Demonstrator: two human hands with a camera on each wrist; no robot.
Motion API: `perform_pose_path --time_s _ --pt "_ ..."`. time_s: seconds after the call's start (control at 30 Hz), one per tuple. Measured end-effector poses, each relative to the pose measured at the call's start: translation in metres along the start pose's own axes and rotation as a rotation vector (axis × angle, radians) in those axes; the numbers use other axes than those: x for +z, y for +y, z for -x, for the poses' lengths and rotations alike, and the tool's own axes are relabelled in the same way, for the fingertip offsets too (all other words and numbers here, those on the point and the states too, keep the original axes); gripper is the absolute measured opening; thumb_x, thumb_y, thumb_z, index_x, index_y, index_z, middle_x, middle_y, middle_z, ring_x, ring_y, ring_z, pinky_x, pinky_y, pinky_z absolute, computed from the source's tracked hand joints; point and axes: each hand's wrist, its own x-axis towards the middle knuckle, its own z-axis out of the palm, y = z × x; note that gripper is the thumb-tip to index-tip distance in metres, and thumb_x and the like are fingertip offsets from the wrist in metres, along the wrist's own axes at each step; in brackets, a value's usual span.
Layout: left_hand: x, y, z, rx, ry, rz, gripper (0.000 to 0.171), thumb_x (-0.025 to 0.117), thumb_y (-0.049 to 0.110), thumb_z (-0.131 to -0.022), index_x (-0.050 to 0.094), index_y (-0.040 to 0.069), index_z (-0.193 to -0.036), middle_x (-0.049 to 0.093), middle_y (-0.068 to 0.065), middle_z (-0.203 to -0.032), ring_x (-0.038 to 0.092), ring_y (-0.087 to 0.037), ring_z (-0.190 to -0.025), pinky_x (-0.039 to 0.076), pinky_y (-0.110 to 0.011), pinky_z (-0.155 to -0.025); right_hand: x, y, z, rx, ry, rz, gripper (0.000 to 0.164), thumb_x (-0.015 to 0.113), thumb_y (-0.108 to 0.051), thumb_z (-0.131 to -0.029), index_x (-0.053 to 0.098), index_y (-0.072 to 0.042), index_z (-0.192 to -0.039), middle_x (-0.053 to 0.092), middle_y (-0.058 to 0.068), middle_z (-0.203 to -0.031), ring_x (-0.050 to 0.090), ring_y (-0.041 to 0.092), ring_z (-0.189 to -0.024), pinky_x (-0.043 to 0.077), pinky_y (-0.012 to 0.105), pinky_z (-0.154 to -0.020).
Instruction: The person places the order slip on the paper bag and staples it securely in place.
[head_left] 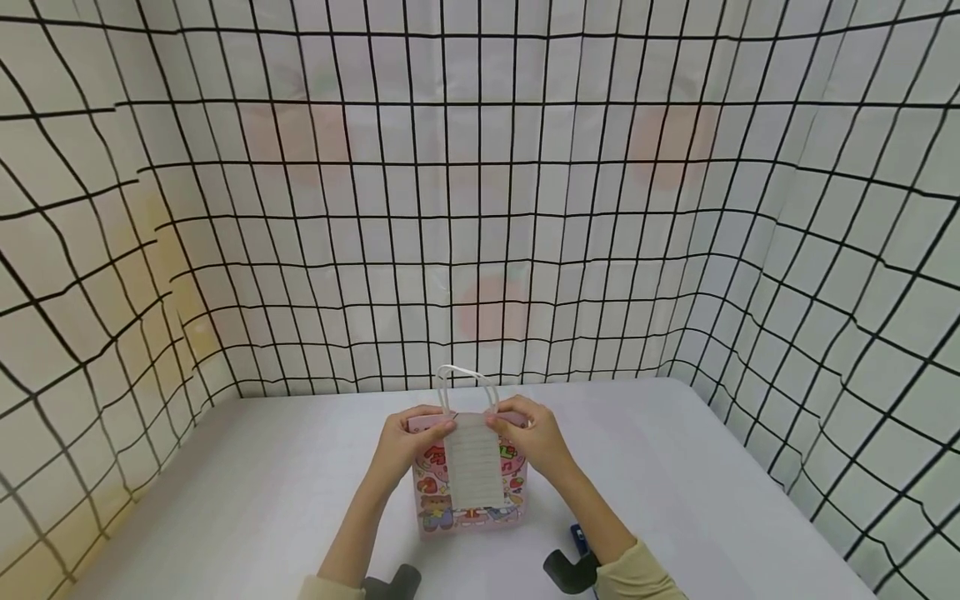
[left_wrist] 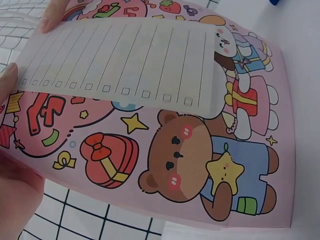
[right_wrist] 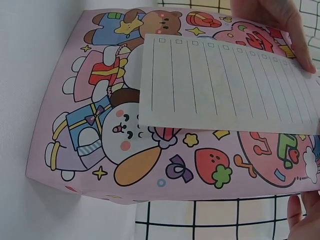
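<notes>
A pink paper gift bag (head_left: 435, 500) with cartoon animals stands on the table in front of me, its white cord handles (head_left: 465, 370) looping up from the top. Over its front hangs a lined checklist sheet (head_left: 474, 462) with a row of small boxes, covering the middle of the print. My left hand (head_left: 405, 437) grips the bag's upper left, thumb on the sheet's top corner. The right hand (head_left: 536, 437) mirrors it at the upper right. In the left wrist view, the sheet's lower end stands off the printed bear (left_wrist: 175, 155). Most fingers are hidden behind the bag.
Black wrist mounts (head_left: 570, 572) sit under both forearms. A small blue object (head_left: 578, 537) shows beside the right forearm. White table (head_left: 285, 467) surface surrounds the bag, and black grid netting (head_left: 480, 212) over pale sheeting rises at the back and both sides.
</notes>
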Motion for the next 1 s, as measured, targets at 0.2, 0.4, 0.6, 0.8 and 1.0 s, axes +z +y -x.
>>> perform_pose_path --time_s 0.2,0.4,0.6,0.8,1.0 --pt "0.000 0.002 0.000 0.005 -0.007 0.013 0.025 0.068 0.015 -0.081 0.066 -0.002 -0.099 0.069 -0.013 -0.087 0.062 -0.010 -0.069 0.049 -0.023 -0.060 0.001 0.002 0.001 -0.037 0.012 0.001 0.015 0.068 -0.020 -0.081 0.067 -0.008 -0.090 0.063 0.007 -0.093 0.058 0.007 -0.076 0.049 0.021 -0.069" --pt "0.000 0.000 -0.001 -0.018 0.003 0.007 0.023 0.067 0.013 -0.081 0.066 0.000 -0.100 0.069 -0.015 -0.090 0.062 -0.012 -0.069 0.049 -0.024 -0.060 0.002 0.002 0.001 -0.041 0.014 -0.014 0.015 0.067 -0.021 -0.081 0.066 -0.008 -0.089 0.062 0.007 -0.093 0.059 0.007 -0.076 0.050 0.021 -0.068" --pt "0.002 0.012 0.005 -0.008 0.005 -0.008 0.024 0.067 0.014 -0.081 0.066 -0.001 -0.099 0.069 -0.018 -0.090 0.063 -0.012 -0.068 0.050 -0.022 -0.060 0.002 -0.004 0.004 -0.030 0.006 -0.050 0.015 0.066 -0.018 -0.082 0.065 -0.005 -0.090 0.060 0.010 -0.093 0.058 0.004 -0.075 0.050 0.019 -0.067" --pt "0.003 0.026 0.012 -0.011 0.005 -0.011 0.022 0.065 0.011 -0.082 0.065 -0.005 -0.098 0.068 -0.023 -0.090 0.065 -0.013 -0.067 0.051 -0.023 -0.059 0.004 0.004 0.002 -0.040 0.005 -0.067 0.015 0.066 -0.018 -0.082 0.064 -0.005 -0.091 0.060 0.011 -0.095 0.058 0.005 -0.076 0.050 0.020 -0.067" --pt "0.003 0.027 0.011 -0.014 -0.007 -0.037 0.022 0.065 0.010 -0.082 0.065 -0.004 -0.100 0.068 -0.022 -0.091 0.063 -0.011 -0.067 0.050 -0.022 -0.059 0.003 0.003 0.002 -0.061 0.018 -0.050 0.016 0.066 -0.019 -0.082 0.065 -0.006 -0.090 0.060 0.010 -0.093 0.057 0.005 -0.076 0.050 0.019 -0.067"
